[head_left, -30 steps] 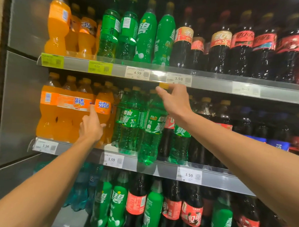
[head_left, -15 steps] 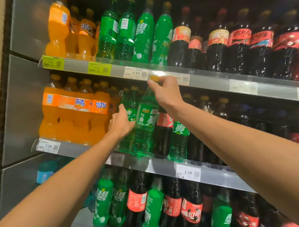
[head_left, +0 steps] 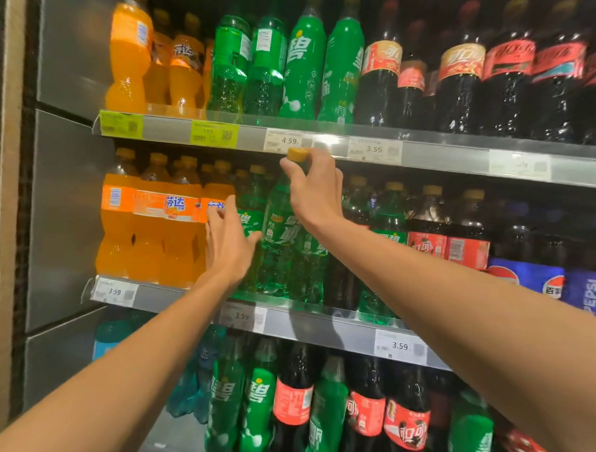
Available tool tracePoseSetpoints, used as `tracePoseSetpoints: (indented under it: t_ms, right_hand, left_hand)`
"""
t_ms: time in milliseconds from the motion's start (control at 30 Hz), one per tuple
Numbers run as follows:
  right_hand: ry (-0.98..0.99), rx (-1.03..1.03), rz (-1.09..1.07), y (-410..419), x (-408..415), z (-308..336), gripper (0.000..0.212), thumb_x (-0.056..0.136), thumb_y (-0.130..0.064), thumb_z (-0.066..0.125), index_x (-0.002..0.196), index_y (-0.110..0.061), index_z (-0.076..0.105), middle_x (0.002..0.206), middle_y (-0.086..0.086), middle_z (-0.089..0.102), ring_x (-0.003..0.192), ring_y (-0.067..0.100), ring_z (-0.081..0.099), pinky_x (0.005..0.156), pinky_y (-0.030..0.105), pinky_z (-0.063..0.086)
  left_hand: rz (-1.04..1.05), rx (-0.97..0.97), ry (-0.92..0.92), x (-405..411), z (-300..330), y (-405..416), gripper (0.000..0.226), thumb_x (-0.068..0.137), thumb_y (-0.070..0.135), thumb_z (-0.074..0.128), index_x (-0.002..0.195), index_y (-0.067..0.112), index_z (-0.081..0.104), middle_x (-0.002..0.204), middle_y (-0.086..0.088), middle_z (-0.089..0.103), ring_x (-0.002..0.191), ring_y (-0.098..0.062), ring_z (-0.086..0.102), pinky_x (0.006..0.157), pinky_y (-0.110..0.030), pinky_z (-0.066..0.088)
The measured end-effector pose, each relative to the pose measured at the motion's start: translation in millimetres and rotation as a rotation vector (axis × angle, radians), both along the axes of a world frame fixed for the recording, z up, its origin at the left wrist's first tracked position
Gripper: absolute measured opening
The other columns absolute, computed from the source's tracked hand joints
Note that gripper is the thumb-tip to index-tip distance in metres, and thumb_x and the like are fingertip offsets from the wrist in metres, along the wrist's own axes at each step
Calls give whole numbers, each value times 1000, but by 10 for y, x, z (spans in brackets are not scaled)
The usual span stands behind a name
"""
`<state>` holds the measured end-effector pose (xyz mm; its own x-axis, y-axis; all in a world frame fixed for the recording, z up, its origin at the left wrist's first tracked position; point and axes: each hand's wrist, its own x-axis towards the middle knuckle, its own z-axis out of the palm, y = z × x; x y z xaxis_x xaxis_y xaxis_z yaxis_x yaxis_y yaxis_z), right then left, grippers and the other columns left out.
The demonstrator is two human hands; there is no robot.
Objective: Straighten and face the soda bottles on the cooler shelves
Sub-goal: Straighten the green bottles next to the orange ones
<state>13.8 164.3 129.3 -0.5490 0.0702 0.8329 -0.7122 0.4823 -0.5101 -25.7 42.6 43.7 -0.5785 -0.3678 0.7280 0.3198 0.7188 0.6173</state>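
On the middle shelf [head_left: 319, 324] stands a green soda bottle [head_left: 279, 245] with a yellow cap. My right hand [head_left: 313, 192] is shut on its neck just under the cap. My left hand [head_left: 229, 243] is flat, fingers spread, against the bottles at the boundary of the orange soda bottles [head_left: 163, 226] and the green ones, its thumb touching the held bottle's side. More green bottles [head_left: 385, 236] stand to the right, then cola bottles [head_left: 446, 242].
The top shelf [head_left: 429, 153] carries orange, green and cola bottles, with price tags along its rail. Blue-labelled cola bottles [head_left: 553, 285] fill the middle shelf's right end. The bottom row holds green and cola bottles [head_left: 292, 403]. A metal cooler wall [head_left: 65, 215] closes the left side.
My left hand moved right from the orange bottles to the green ones. My right hand shifted the green bottle leftward, still holding its top. The view drew closer.
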Motion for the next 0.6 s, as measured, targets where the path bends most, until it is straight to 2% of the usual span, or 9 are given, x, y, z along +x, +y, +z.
tracePoseSetpoints:
  t_ms: [33,100,167,233,300,333,433,533,600]
  right_hand:
    - [7,8,-8,-21,-6,-25,13,98,-25,61,98,-13,65,87,-2,61,70,2,51,55,8,35]
    - [3,-4,-14,-41,-37,-92,14,98,-26,61,100,-12,67,92,1,62,79,9,52,60,11,34]
    - [-44,-39,-5,-60,-50,-129,17,98,-27,62,104,-13,66,99,3,60,84,11,48,64,21,32]
    - [-94,-61,7,-78,-65,-115,13,99,-26,61,101,-12,61,90,-2,50,74,7,43,60,24,30]
    - [-127,-48,-3,-103,-51,-78,11,101,-22,58,105,-13,53,83,-10,39,73,9,43,65,29,33]
    - [-133,-33,-15,-109,-46,-61,14,102,-20,55,112,-11,52,87,-10,42,79,14,46,70,31,34]
    - [-172,12,-60,-103,-75,-43,23,105,-15,47,127,-9,48,119,7,57,88,20,44,74,34,35]
    - [-226,70,-112,-115,-134,-73,24,103,-12,48,127,-10,46,117,9,55,87,21,46,72,36,38]
    - [-258,97,-106,-112,-156,-109,35,101,-10,52,134,-10,43,122,15,56,89,21,47,73,37,42]
  left_hand:
    - [19,-12,69,13,1,-3,67,89,19,66,147,15,32,137,-14,43,123,-29,47,95,-38,43]
    - [10,-111,167,61,-12,45,58,90,24,58,144,14,39,134,-10,48,122,-24,46,99,-39,41]
    - [-46,-220,153,106,-37,145,64,89,36,54,147,16,36,138,-10,47,126,-23,43,103,-41,39]
    - [-37,-285,94,106,-49,249,79,87,46,57,152,15,25,146,-11,42,134,-26,38,107,-44,36]
    - [-8,-281,52,70,-53,331,85,89,38,63,155,13,16,148,-14,39,135,-30,36,107,-44,35]
    - [-11,-259,34,59,-44,370,85,90,28,65,155,12,13,146,-16,39,135,-31,36,107,-44,35]
    - [-39,-208,-24,12,-15,461,89,89,6,63,156,10,5,141,-20,37,131,-35,35,105,-45,38]
    - [-11,-219,-83,-36,1,488,91,88,2,63,156,8,3,142,-23,33,135,-39,31,108,-48,37]
    - [-13,-211,-110,-43,-5,503,88,91,6,62,156,9,2,146,-25,28,139,-41,26,111,-50,34]
